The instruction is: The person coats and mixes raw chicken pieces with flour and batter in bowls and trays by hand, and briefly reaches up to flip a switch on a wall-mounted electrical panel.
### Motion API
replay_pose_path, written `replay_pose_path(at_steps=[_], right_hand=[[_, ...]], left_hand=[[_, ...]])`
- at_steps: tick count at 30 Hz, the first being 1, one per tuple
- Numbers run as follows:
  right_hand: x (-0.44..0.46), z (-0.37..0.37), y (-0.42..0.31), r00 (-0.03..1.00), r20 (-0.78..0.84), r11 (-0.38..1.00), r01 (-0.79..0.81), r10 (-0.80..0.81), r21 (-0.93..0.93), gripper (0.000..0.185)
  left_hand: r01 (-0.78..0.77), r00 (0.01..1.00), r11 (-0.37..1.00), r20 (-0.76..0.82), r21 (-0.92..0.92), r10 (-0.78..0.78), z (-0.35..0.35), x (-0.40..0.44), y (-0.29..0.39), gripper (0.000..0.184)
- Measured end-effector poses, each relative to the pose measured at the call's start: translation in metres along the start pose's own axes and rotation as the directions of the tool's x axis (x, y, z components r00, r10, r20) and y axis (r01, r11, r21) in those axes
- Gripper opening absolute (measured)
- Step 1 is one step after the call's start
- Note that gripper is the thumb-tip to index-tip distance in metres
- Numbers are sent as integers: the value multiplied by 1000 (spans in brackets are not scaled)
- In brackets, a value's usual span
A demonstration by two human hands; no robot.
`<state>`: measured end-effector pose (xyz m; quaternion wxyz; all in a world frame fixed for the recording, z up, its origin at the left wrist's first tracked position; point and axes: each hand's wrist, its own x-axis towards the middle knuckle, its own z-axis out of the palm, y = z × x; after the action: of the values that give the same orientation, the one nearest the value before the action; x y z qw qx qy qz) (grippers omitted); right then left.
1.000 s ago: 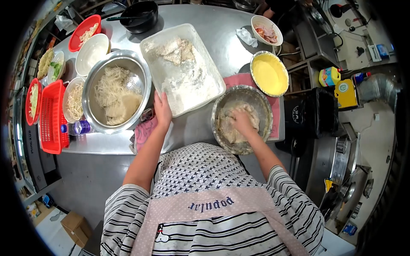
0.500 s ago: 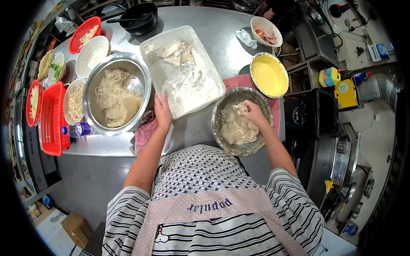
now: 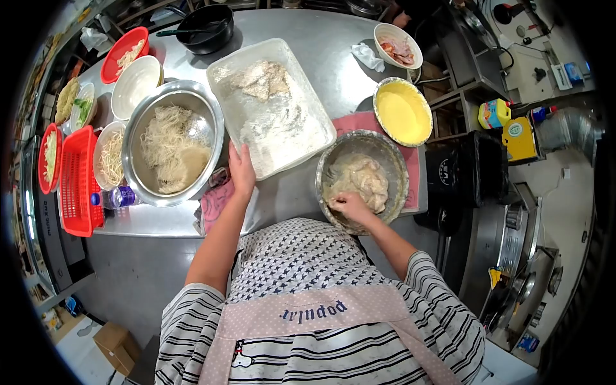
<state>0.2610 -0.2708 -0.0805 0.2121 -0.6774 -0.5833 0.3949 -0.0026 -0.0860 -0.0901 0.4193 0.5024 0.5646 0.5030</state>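
Pale, lumpy mass (image 3: 367, 178) lies in a round grey bowl (image 3: 399, 165) at the steel table's (image 3: 308, 38) four o'clock; right hand (image 3: 353, 208) curled within (grasping? can't tell); left hand (image 3: 242, 172) unclenched against a white rectangular plastic tray (image 3: 321, 142).

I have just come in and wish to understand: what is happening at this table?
A person's right hand is in a grey bowl with pale, wet food. The left hand is at the edge of a tray, where a coated piece lies with white powder. Left of the tray stands a steel bowl of thin strands.
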Motion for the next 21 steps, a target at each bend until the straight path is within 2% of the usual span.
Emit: replay_pose_path(at_steps=[2,4,6,7,8,9,10,12,13,15,16,18,19,20,21], right_hand=[[0,-31,-11,966,0,903,-241,258,356,16],[6,-59,13,903,41,705,-362,428,610,10],[10,-81,25,889,-127,745,-281,439,605,10],[13,-88,42,887,-133,745,-281,442,605,10],[19,-87,69,882,-291,891,-249,370,380,10],[22,-88,66,870,-421,966,-227,257,120,11],[22,-88,63,869,-423,967,-227,256,121,11],[23,-87,55,863,-473,971,-232,178,-57,8],[25,-87,55,865,-470,972,-229,175,-58,8],[30,-88,53,941,-338,916,-129,-8,-380,16],[33,-95,41,944,-329,917,-114,-19,-381,16],[36,-118,3,967,-173,979,-199,188,-49,11],[36,-131,-31,975,-64,961,-196,212,195,7],[37,-141,-60,977,-57,962,-189,204,198,7],[39,-150,-87,987,-17,936,-144,158,321,6]], left_hand=[[70,997,996,28,-47,-69,0,-2,9,48],[77,997,997,24,-26,-76,-2,-2,16,47],[80,996,997,34,-10,-80,-1,-2,13,47],[54,998,998,27,17,-54,-2,0,5,47],[26,999,999,21,44,-27,-2,1,0,46],[25,999,999,25,43,-26,-1,1,0,46],[20,1000,999,22,37,-21,-1,0,0,46],[16,1000,999,13,31,-16,-1,0,3,45],[18,1000,1000,21,23,-18,-1,0,6,45],[20,1000,1000,18,17,-20,0,-3,13,44],[24,1000,999,5,23,-24,0,-3,15,44],[14,999,999,-41,35,-13,1,-2,8,44],[10,999,1000,-45,30,-9,0,-2,3,45],[5,999,1000,-44,23,-4,0,-1,2,45],[3,999,1000,-51,28,-2,-1,-2,3,45]])
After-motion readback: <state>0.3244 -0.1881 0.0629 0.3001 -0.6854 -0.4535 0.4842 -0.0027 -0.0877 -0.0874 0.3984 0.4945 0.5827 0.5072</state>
